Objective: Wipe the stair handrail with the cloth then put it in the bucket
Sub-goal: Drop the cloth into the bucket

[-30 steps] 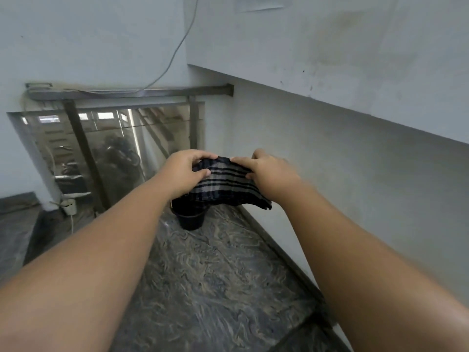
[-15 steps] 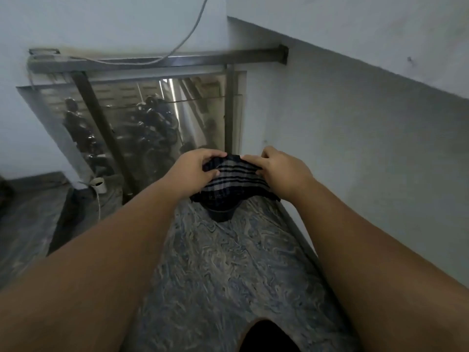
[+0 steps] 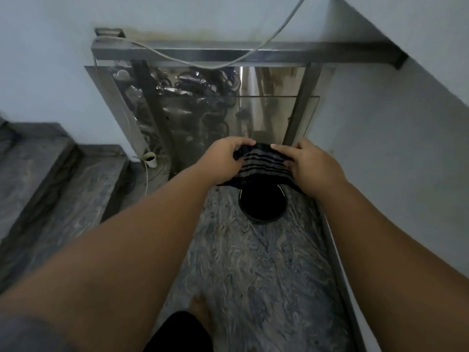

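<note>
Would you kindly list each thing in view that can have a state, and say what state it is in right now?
cloth: striped, bunched, held in the air over the bucket
bucket: dark, upright on the floor, open at the top
left hand: gripping the cloth's left edge
right hand: gripping the cloth's right edge
handrail: bare metal, grey cable draped over it

No legible text or labels, seemingly.

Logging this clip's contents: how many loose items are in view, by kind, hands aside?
Striped cloth, held in the left hand and right hand: 1
Black bucket on the floor: 1
White cup by the railing post: 1
Total: 3
</note>
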